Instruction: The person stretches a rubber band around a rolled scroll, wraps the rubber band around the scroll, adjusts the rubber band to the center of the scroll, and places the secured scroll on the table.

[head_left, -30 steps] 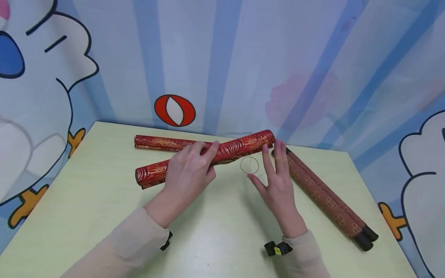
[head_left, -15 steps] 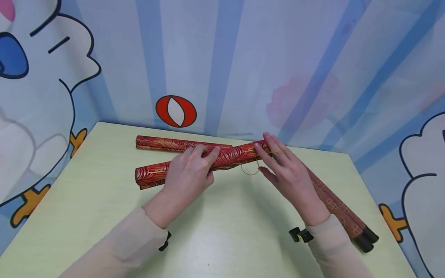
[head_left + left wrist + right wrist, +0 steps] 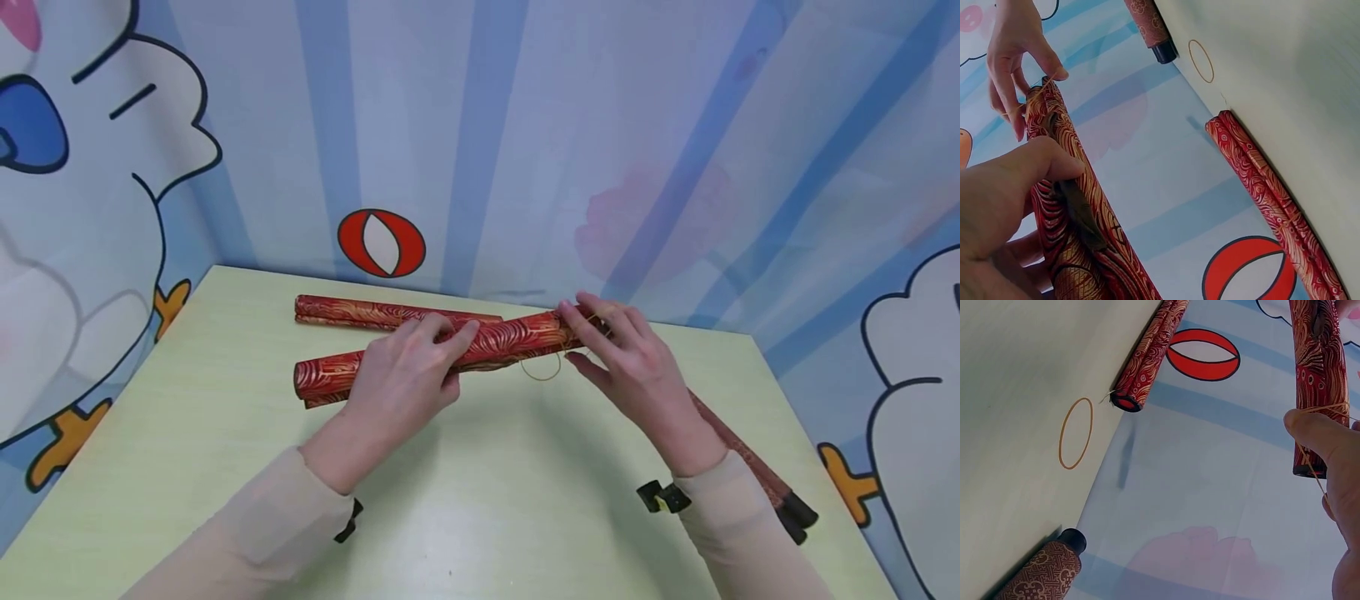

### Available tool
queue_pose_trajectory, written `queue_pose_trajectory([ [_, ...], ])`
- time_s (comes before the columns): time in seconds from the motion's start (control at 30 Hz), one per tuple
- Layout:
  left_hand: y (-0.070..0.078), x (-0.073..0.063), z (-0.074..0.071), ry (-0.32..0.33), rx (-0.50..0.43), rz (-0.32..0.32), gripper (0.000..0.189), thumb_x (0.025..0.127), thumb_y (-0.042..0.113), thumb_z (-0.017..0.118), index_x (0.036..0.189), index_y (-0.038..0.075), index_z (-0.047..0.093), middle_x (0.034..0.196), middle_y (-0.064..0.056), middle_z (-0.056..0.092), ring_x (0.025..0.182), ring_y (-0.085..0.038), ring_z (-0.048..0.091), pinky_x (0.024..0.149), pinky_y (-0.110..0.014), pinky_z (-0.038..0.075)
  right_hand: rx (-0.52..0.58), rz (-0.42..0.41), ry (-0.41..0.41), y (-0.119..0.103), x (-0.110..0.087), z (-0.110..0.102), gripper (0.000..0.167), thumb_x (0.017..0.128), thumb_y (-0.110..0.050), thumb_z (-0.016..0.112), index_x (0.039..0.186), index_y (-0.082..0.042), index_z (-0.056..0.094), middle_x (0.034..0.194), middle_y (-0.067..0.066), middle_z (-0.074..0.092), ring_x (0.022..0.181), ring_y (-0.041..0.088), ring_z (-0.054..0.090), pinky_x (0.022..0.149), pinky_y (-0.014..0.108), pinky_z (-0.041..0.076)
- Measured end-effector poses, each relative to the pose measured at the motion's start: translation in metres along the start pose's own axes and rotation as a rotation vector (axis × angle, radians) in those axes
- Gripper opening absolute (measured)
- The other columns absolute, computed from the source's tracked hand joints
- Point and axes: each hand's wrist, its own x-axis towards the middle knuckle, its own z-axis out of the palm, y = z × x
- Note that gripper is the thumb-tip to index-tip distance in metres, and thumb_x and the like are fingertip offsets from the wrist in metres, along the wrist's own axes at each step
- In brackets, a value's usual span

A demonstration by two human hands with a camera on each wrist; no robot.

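A red scroll (image 3: 510, 340) with gold swirls, rolled into two side-by-side rolls, is held above the table. My left hand (image 3: 408, 362) grips it around the middle, thumb lying along the rolls. At its right end, my right hand (image 3: 637, 358) has a thin yellow rubber band (image 3: 1325, 407) stretched over the thumb and fingers. In the right wrist view the band crosses the scroll near its end. The fingers behind the scroll are partly hidden. Under the scroll, a second rubber band (image 3: 1212, 69) lies on the table.
Another red scroll (image 3: 352, 310) lies along the table's back edge. A brown patterned scroll (image 3: 750, 454) with black ends lies slantwise at the right, partly behind my right forearm. A printed cartoon cloth (image 3: 525, 150) rises behind the table (image 3: 465, 517).
My right hand has moved from just beside the scroll's right end onto it, bringing the stretched rubber band over the end. That end has dipped slightly. My left hand keeps its grip.
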Motion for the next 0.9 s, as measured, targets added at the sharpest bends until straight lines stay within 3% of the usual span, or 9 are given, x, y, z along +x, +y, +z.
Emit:
queue_pose_trajectory([
  [0.3, -0.008, -0.003, -0.003, -0.036, -0.024, 0.049, 0.059, 0.085, 0.023, 0.091, 0.140, 0.018, 0.073, 0.113, -0.010, 0.072, 0.089, -0.024, 0.073, 0.056, -0.032, 0.060, 0.051, -0.029, -0.013, 0.001, 0.002, -0.001, 0.087, 0.072, 0.001, 0.098, 0.150, -0.008, 0.060, 0.127, 0.022, 0.061, 0.105, 0.044, 0.061, 0.077, 0.057, 0.064],
  [0.57, -0.016, -0.005, -0.006, -0.054, -0.006, 0.101, 0.058, 0.085, 0.023, 0.090, 0.140, 0.019, 0.072, 0.114, -0.010, 0.072, 0.086, -0.024, 0.073, 0.059, -0.032, 0.061, 0.110, -0.039, -0.050, 0.001, 0.003, -0.003, 0.102, 0.072, 0.004, 0.097, 0.161, -0.018, 0.051, 0.126, 0.020, 0.061, 0.106, 0.040, 0.061, 0.073, 0.050, 0.063],
  [0.73, -0.021, -0.006, -0.006, -0.016, -0.017, 0.146, 0.057, 0.084, 0.020, 0.089, 0.138, 0.018, 0.073, 0.113, -0.010, 0.072, 0.083, -0.024, 0.072, 0.057, -0.031, 0.060, 0.141, -0.075, -0.053, 0.001, 0.006, -0.003, 0.120, 0.071, 0.007, 0.096, 0.168, -0.028, 0.037, 0.122, 0.019, 0.060, 0.103, 0.038, 0.060, 0.069, 0.046, 0.061],
  [0.9, -0.025, -0.007, -0.005, 0.023, -0.021, 0.186, 0.056, 0.082, 0.018, 0.089, 0.136, 0.018, 0.074, 0.111, -0.011, 0.072, 0.080, -0.024, 0.072, 0.055, -0.031, 0.059, 0.155, -0.093, -0.076, 0.002, 0.008, -0.004, 0.119, 0.070, 0.007, 0.097, 0.168, -0.026, 0.038, 0.120, 0.020, 0.060, 0.103, 0.037, 0.060, 0.072, 0.046, 0.062],
])
